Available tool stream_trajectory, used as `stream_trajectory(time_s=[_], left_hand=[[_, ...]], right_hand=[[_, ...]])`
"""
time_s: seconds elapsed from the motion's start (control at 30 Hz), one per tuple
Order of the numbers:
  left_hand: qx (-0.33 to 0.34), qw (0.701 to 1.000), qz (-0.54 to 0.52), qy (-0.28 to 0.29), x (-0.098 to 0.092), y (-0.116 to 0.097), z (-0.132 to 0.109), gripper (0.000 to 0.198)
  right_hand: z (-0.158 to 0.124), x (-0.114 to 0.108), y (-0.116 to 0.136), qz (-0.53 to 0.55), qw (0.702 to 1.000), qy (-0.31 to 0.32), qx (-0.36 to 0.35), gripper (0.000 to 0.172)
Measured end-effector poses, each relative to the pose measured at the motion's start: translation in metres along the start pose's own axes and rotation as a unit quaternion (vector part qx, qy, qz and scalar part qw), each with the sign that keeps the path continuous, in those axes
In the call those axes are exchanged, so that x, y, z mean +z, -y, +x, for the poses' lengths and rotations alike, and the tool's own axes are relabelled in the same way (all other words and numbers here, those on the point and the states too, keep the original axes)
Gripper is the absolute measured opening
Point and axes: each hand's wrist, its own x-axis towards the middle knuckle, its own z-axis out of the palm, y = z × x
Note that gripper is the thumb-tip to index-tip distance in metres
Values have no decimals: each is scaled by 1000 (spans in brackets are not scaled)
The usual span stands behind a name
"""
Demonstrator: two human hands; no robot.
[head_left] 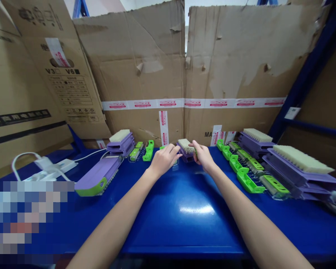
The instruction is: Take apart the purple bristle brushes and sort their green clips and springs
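At the back middle of the table, my left hand (pixel 164 160) has its fingers bent and drawn together; what they hold, if anything, is too small to make out. A clear-and-green small part lies partly hidden beneath and behind it. My right hand (pixel 203 157) is closed around a small green plastic piece (pixel 195 151), mostly hidden by the fingers, with the index finger reaching left. Just behind and between both hands stands a purple plastic block (pixel 187 158) with a cream bristle pad (pixel 184 144) on top. Thin wire-like bits show near the pad's front edge.
Green curved caps (pixel 242 178), clear-and-green parts (pixel 274 186) and purple blocks with bristle pads (pixel 302 158) line the right. At left are a purple piece with a green end (pixel 98 175), more green caps (pixel 148 150) and a white power strip (pixel 56 169). Cardboard (pixel 140 74) walls the back.
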Motion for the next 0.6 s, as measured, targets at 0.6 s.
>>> stream_trajectory(time_s=[0.6], left_hand=[[-293,676,-607,298,-14,4,10,45]], right_hand=[[-1,-6,-9,-146,965,-73,-206,48]])
